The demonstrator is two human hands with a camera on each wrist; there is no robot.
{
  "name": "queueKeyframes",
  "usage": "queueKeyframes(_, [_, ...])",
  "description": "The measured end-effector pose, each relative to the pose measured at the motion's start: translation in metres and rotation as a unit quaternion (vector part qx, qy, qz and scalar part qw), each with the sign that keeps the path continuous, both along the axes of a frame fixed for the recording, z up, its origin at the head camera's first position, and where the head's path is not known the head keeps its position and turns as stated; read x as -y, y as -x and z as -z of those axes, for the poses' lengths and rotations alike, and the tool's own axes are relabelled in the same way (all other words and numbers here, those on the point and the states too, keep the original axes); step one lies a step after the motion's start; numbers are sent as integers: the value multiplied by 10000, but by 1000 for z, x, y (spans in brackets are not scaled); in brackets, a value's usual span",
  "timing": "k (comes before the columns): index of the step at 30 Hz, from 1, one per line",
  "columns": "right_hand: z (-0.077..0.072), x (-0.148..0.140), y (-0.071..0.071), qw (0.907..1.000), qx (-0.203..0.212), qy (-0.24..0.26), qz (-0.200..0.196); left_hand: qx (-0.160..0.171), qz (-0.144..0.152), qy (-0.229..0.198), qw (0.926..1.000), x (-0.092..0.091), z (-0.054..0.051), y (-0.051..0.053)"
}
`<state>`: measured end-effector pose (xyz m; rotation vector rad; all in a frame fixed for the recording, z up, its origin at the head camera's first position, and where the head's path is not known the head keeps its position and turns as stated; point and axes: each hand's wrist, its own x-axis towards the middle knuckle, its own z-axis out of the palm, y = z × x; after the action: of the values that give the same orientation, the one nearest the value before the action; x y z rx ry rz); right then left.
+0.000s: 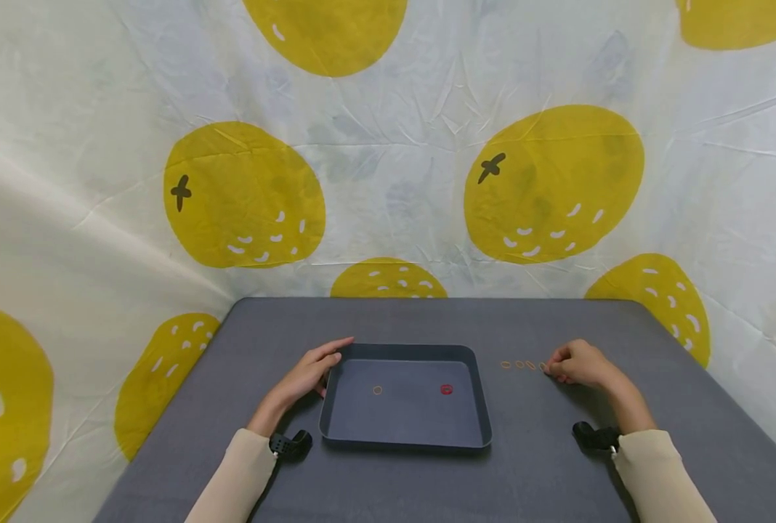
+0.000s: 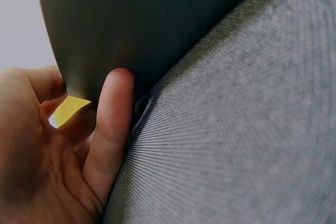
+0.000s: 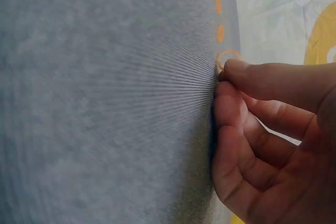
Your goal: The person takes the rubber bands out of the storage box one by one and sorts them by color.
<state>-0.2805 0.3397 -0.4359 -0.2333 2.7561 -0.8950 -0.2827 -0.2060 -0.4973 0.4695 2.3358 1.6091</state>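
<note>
My left hand point(image 1: 309, 372) rests against the far left corner of a dark shallow rectangular tray point(image 1: 404, 442), one finger reaching along its back rim. In the left wrist view, a finger of the left hand point(image 2: 113, 114) presses the tray's outer wall point(image 2: 142, 19) close to the table. Right of the tray, my right hand point(image 1: 580, 363) pinches a thin orange rubber band point(image 3: 231, 52) between thumb and fingertips. That band stands slightly raised at the end of a row of similar orange bands point(image 1: 519, 365). Inside the tray lie a yellow-orange band point(image 1: 378, 390) and a small red looped item point(image 1: 447, 389).
A dark grey cloth-covered table point(image 1: 401, 487) carries everything. Behind and beside it hangs a pale curtain point(image 1: 394, 174) printed with yellow fruit. Black wrist cameras sit on both wrists, low over the tabletop.
</note>
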Motion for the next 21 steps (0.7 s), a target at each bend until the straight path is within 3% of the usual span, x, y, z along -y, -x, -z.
queueKeyframes(21, [7,2,1,9992,-16,-159,367,33,-33,45,10000,-1,0,-2])
